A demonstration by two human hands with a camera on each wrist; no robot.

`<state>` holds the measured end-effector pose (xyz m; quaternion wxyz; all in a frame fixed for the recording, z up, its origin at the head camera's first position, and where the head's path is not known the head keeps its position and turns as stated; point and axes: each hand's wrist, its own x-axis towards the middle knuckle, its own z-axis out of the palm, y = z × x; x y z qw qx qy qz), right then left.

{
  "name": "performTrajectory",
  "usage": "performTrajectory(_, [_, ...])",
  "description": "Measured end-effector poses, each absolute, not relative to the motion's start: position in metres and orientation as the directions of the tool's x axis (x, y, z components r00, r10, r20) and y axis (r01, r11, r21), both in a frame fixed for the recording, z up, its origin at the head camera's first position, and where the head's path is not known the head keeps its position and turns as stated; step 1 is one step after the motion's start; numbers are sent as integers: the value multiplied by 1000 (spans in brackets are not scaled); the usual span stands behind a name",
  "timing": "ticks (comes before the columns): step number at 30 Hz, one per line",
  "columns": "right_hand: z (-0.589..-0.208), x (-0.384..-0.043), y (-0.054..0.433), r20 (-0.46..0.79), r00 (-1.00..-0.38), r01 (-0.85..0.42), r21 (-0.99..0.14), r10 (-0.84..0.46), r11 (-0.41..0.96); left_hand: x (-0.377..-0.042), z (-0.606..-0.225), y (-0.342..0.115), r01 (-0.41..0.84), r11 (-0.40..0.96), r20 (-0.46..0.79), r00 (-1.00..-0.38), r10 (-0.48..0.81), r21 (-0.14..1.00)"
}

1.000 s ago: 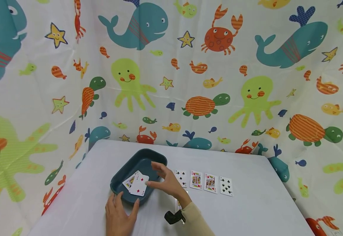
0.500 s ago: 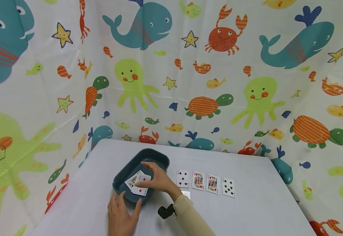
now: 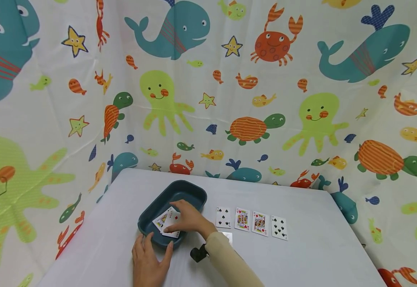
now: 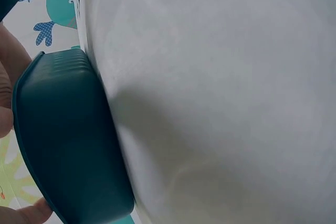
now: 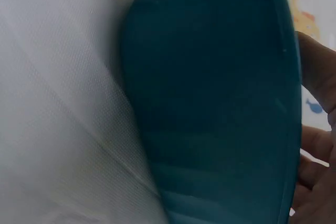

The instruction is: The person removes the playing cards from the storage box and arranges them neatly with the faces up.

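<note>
Grip and Placement Status

Overlapping cards (image 3: 160, 220) lie face up in the near end of the tray (image 3: 191, 190), on the table (image 3: 309, 251). The left hand (image 3: 149, 257) touches the near rim, thumb and fingers spread apart. The right hand (image 3: 191, 218) is over the top card (image 3: 171, 220); whether it pinches that card cannot be told. Four more cards (image 3: 242, 220) form a row to the tray's right.
</note>
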<state>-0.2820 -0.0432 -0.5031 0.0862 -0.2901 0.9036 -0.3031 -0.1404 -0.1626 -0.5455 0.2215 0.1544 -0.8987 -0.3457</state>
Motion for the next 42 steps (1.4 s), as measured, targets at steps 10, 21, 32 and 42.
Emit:
performTrajectory(10, [-508, -287, -55, -47, -803, -535, -384, -594, 753, -140, -545, -163, -125, 722, 295, -856, -425, 680])
performTrajectory(21, [-508, -287, -67, -111, -823, -530, -198, -557, 824, -139, -544, -164, -140, 718, 270, -865, -424, 682])
performTrajectory(32, [-510, -287, -71, -121, -831, -524, -157, -543, 837, -140, -542, -165, -144, 709, 257, -868, -425, 690])
performTrajectory(42, [-511, -290, -72, -130, -841, -502, -177, -526, 846, -140, -540, -165, -161, 703, 231, -874, -428, 693])
